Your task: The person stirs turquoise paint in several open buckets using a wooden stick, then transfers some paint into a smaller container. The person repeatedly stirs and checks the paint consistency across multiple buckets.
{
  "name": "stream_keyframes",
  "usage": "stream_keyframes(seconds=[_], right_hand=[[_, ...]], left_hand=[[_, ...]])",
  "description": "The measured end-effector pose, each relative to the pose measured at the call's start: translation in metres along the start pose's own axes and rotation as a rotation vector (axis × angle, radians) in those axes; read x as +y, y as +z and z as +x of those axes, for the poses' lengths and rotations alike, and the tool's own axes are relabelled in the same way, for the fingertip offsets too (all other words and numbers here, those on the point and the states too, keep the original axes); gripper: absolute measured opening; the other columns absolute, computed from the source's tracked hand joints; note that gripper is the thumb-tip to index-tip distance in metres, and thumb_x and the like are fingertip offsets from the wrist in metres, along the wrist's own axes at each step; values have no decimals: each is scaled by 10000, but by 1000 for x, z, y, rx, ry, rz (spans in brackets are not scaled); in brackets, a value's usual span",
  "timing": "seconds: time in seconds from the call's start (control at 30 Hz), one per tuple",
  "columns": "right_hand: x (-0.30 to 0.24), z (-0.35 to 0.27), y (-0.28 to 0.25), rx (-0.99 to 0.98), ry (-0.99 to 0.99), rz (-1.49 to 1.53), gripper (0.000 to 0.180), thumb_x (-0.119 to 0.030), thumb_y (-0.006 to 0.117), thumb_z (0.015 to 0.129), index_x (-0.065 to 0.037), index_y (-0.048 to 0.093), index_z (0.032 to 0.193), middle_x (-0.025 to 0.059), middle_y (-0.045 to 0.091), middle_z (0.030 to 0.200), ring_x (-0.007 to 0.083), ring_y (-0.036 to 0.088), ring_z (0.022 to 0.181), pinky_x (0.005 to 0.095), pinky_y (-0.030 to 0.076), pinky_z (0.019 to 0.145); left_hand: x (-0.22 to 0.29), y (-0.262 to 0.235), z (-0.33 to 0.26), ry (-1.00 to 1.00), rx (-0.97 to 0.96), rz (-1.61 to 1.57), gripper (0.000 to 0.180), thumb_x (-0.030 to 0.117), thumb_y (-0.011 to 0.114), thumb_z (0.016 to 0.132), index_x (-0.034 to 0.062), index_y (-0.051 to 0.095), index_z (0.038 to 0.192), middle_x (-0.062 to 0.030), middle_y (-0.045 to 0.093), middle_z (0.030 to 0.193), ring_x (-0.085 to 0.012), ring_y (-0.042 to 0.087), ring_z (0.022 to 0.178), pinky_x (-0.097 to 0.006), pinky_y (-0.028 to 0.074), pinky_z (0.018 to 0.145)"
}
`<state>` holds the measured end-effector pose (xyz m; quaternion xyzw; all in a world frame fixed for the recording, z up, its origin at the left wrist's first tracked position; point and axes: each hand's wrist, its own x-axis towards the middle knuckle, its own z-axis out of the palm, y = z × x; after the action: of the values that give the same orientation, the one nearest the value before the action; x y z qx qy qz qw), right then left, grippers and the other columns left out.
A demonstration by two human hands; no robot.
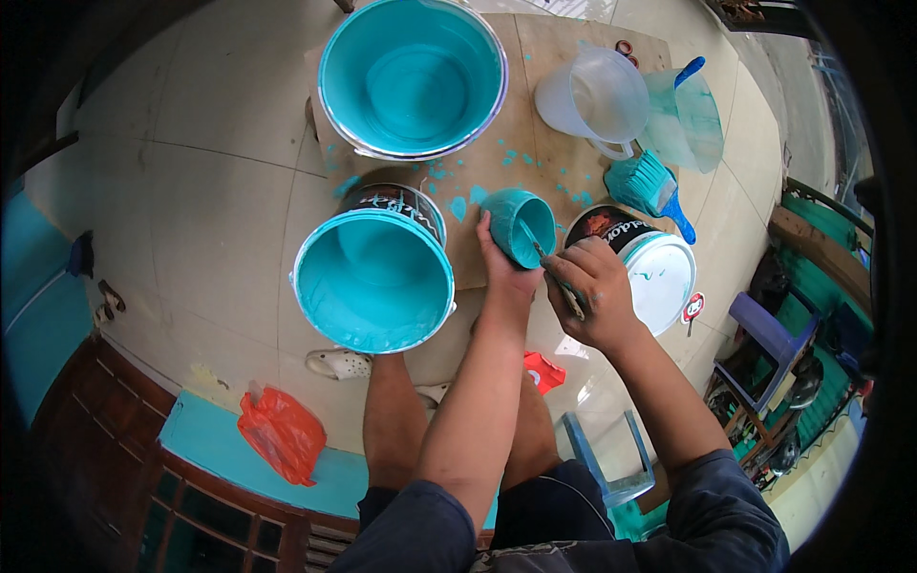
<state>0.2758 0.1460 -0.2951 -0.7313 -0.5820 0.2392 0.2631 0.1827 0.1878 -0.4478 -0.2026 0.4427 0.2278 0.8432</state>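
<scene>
My left hand [503, 270] grips the near side of a small cup [519, 225] coated in turquoise paint, standing on a sheet of cardboard [535, 143]. My right hand [587, 291] holds a thin stick [552, 272] whose tip reaches into the cup. A bucket of turquoise paint [373, 279] stands just left of the cup. A larger bucket [412, 76] with a turquoise inside sits further away. A closed paint can with a white lid [659, 277] stands right behind my right hand.
A clear plastic jug [592, 95], a paint-smeared clear container [693, 119] and a blue-handled brush [654, 189] lie at the far right of the cardboard. An orange plastic bag [282, 432] lies at lower left, a blue plastic stool [611, 458] under my right arm. Sandals [339, 363] rest near my legs.
</scene>
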Motion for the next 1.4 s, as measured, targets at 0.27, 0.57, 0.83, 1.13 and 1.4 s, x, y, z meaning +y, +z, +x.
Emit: stream_keyframes(seconds=[0.27,0.57,0.83,1.13,1.4], right_hand=[[-10,-8,-42,99,48,-107,295,9,729,683,-2,668,971,148,646,849,337,624,731,413,503,644],[-98,-26,-131,67,51,62,210,-16,740,707,-11,652,897,140,636,766,318,629,634,404,498,558],[-203,-36,-232,306,-97,28,275,-28,730,725,-9,670,992,143,656,808,317,655,685,394,519,568],[-326,-52,-349,278,-210,-48,123,-92,740,747,-53,695,855,98,625,659,288,627,545,394,487,479],[-397,-63,-401,352,-313,193,216,-57,735,780,-24,678,986,142,667,815,332,660,694,404,521,582]], left_hand=[[-2,6,-23,-126,0,-82,640,627,604,820,157,557,1251,-91,609,1212,-291,579,1098,-468,479,938],[-9,80,-123,-192,-22,-127,812,604,671,787,73,453,1361,-196,530,1287,-375,551,1161,-502,494,977],[-5,181,-274,-57,-42,205,664,582,601,848,151,519,1345,-81,587,1305,-312,578,1184,-501,466,1022],[11,264,-415,-25,-31,318,642,646,589,794,206,572,1261,-89,614,1247,-340,568,1144,-535,481,968],[1,319,-506,83,-244,333,580,587,540,836,179,606,1243,-79,638,1203,-308,596,1082,-503,504,925]])
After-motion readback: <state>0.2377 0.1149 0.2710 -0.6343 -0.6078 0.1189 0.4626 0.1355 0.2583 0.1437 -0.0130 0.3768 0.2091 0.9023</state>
